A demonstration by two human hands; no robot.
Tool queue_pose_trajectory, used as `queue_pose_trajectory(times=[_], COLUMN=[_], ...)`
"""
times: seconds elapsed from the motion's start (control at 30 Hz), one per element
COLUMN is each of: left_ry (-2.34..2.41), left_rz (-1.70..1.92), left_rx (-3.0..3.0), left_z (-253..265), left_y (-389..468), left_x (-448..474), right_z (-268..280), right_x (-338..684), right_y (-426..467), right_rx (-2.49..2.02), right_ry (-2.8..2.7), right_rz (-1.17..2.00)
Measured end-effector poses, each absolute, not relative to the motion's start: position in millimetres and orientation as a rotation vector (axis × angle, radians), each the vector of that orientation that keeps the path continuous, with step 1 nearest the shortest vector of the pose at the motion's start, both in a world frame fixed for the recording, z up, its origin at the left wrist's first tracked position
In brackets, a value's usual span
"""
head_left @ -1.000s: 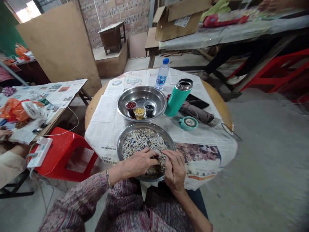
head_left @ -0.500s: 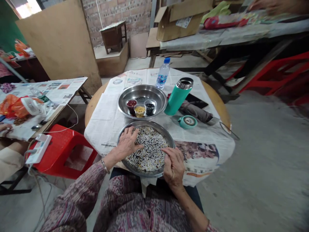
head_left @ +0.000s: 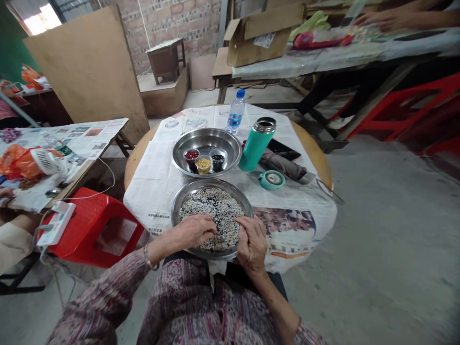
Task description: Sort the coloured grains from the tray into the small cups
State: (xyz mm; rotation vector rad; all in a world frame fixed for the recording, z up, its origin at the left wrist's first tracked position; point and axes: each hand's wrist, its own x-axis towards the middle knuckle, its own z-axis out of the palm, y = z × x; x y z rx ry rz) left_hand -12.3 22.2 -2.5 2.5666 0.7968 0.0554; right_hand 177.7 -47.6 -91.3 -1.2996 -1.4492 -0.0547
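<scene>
A shallow steel basin (head_left: 176, 203) in front of me holds a spread layer of mixed small grains or beans (head_left: 224, 206), white, black and some yellow. My left hand (head_left: 196, 230) reaches over the basin's near left part, its fingers drawn together and pointing down at the grains. Whatever sits between those fingertips is hidden. At the right rim rests my right hand (head_left: 253, 242), curled, with thumb and forefinger pinched over the grains; anything in the pinch is too small to name. Behind stands a second steel basin (head_left: 179, 143) with cups of red beans (head_left: 191, 154), yellow beans (head_left: 203, 164) and black beans (head_left: 217, 159).
On the newspaper-covered round table (head_left: 143, 182) stand a water bottle (head_left: 236, 112), an open green flask (head_left: 257, 143), its lid (head_left: 271, 179) and a dark folded umbrella (head_left: 283, 165). A red stool (head_left: 97, 225) with a power strip (head_left: 57, 223) is left. Another person's hands (head_left: 381, 20) show at upper right.
My left hand has gone from spread fingers at the basin's left side to drawn-together fingers nearer its middle front. My right hand keeps its place at the rim. The view has shifted slightly.
</scene>
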Motion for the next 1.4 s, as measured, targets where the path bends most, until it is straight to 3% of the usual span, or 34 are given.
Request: queue_pose_trajectory(times=[0.3, 0.53, 0.87, 1.17, 1.4], left_ry=[0.829, 1.330, 0.938, 0.947, 1.139], left_rz=[0.023, 0.227, 0.076, 0.080, 0.490], left_rx=[2.572, 2.672, 2.561, 2.612, 2.593], left_z=[-12, -10, -10, -9, -16], left_y=[4, 31, 62, 30, -5], left_x=[-40, -12, 39, -17, -52], right_z=[-91, -90, -88, -87, -82], right_x=[178, 179, 178, 179, 179], right_y=[-49, -49, -50, -50, -53], right_rx=[-1.321, -1.328, -1.360, -1.335, -1.360], right_ry=[-1.471, -1.474, -1.489, -1.488, -1.550], right_rz=[-0.031, -0.042, -0.034, -0.030, -0.063])
